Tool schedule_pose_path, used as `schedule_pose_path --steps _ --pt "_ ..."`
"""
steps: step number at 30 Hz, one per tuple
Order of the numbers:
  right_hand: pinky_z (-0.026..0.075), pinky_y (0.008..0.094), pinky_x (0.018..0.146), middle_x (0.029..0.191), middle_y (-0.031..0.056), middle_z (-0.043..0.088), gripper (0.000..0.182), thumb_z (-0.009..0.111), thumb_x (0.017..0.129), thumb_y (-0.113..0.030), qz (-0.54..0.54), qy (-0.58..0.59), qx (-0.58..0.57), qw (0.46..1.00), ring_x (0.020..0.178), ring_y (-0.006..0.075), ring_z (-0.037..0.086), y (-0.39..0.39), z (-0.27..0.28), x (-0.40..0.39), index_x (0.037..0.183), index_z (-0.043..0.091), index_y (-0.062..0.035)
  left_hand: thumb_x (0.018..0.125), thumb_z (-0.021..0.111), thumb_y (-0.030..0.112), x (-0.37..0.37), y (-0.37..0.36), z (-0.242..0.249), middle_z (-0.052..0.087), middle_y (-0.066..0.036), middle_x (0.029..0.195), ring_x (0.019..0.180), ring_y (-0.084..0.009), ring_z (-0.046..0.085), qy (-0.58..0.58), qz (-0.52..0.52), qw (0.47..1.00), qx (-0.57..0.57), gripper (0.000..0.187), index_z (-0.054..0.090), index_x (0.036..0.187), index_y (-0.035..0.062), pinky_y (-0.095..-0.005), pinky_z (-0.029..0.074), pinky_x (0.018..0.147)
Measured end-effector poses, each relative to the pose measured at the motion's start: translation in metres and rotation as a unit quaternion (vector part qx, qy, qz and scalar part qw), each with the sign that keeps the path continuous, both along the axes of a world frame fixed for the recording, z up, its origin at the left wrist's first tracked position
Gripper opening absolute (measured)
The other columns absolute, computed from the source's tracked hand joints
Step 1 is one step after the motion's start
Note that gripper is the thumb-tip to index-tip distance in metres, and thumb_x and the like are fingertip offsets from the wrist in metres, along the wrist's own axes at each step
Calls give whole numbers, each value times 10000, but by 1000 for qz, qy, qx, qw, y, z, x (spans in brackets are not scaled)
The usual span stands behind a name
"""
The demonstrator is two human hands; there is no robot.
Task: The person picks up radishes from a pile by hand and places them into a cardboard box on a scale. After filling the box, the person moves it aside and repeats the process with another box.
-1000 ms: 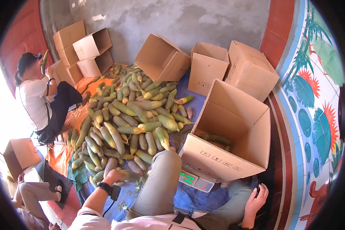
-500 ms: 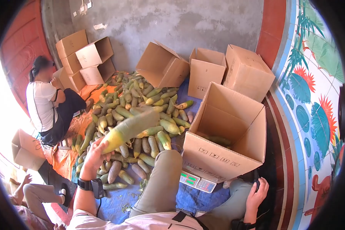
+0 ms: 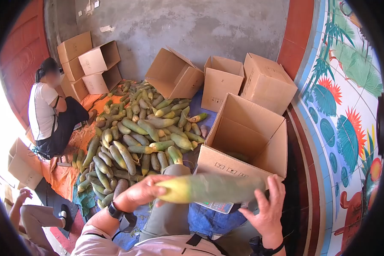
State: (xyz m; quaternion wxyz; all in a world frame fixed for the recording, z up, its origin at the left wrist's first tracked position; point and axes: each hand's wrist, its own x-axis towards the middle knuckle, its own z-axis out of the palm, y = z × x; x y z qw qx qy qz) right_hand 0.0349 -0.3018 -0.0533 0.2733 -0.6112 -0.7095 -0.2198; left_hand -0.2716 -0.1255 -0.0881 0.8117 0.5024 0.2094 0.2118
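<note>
A large green radish (image 3: pixel 217 188), yellow at one end, lies level across my lap view. My left hand (image 3: pixel 144 190) is closed around its yellow end. By the greener far end is my right hand (image 3: pixel 267 209), thumb and fingers spread, with the fingertips right at the radish. Just behind the radish stands an open cardboard box (image 3: pixel 213 157) with some radishes low inside. It rests on a digital scale (image 3: pixel 221 207), mostly hidden by the radish and the box.
A big heap of radishes (image 3: pixel 128 138) covers the orange and blue sheets ahead. Cardboard boxes (image 3: pixel 222 87) line the wall, with more stacked (image 3: pixel 76 48) at back left. One person (image 3: pixel 45 109) squats left of the heap; another person's leg (image 3: pixel 40 217) shows at lower left.
My left hand has brought the radish down and right from over the heap, turning it level. My right hand has come up from beside my knee to the radish's far end.
</note>
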Motion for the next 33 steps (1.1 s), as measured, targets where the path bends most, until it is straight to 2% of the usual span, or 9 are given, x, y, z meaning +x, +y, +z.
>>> schedule_pose_path --steps 6,9,11,12,13,15,19,25,33 --pt "503 443 715 1051 161 531 740 838 479 -121 58 44 7 997 886 346 575 -12 -33 5 1136 498 -86 843 681 388 23 5 5 624 -103 1091 674 -116 555 34 -160 985 55 736 413 1381 -36 -236 471 569" --pt "500 440 733 1073 173 525 716 821 482 -98 26 12 37 999 899 350 571 -14 -27 8 1122 502 -65 905 577 449 37 17 1 614 -107 1118 745 -139 586 48 -199 974 94 709 388 1393 -28 -252 494 626" --pt "503 437 722 1067 160 539 616 797 583 -112 18 -2 56 998 880 347 584 -10 -13 11 1127 509 -75 930 479 531 52 21 -4 600 -116 1158 796 -155 617 -17 -106 987 120 727 381 1394 -20 -261 510 658" --pt "502 443 725 1072 168 536 634 802 573 -103 -8 -10 63 998 882 353 579 -10 -9 15 1133 507 -68 935 418 578 62 29 -19 564 -126 1230 970 -187 610 -39 -48 980 188 742 392 1389 -9 -302 497 823" --pt "501 449 729 1077 175 533 652 807 563 -94 -33 -18 71 997 884 360 575 -8 -5 19 1139 504 -61 946 395 569 73 35 -28 513 -131 1295 1146 -220 523 -66 16 971 230 739 364 1405 -9 -334 402 988" --pt "489 460 778 1100 188 525 732 822 486 -36 -59 15 75 995 928 376 556 -3 2 27 1148 507 -35 979 432 395 81 38 -32 389 -154 1424 1328 -249 347 -44 63 952 295 614 280 1460 45 -389 296 1085" --pt "465 460 834 1116 180 514 753 821 502 -22 -190 9 63 980 997 380 540 11 21 45 1186 508 -39 884 560 437 101 55 -47 217 -202 1498 1381 -366 257 75 181 788 583 746 275 1459 57 -450 286 1095" --pt "457 443 858 1087 168 521 686 839 534 -52 -224 -35 -86 970 1028 362 526 56 33 84 1146 528 -44 868 611 390 122 66 -71 277 -234 1476 1353 -400 311 49 171 802 570 741 288 1437 43 -445 297 1098" --pt "467 409 814 974 128 555 576 857 528 -140 -117 -156 -308 931 972 315 546 112 17 109 1029 586 -53 823 663 289 126 66 -76 366 -202 1436 1275 -396 411 25 207 785 584 699 333 1403 82 -457 367 1037"
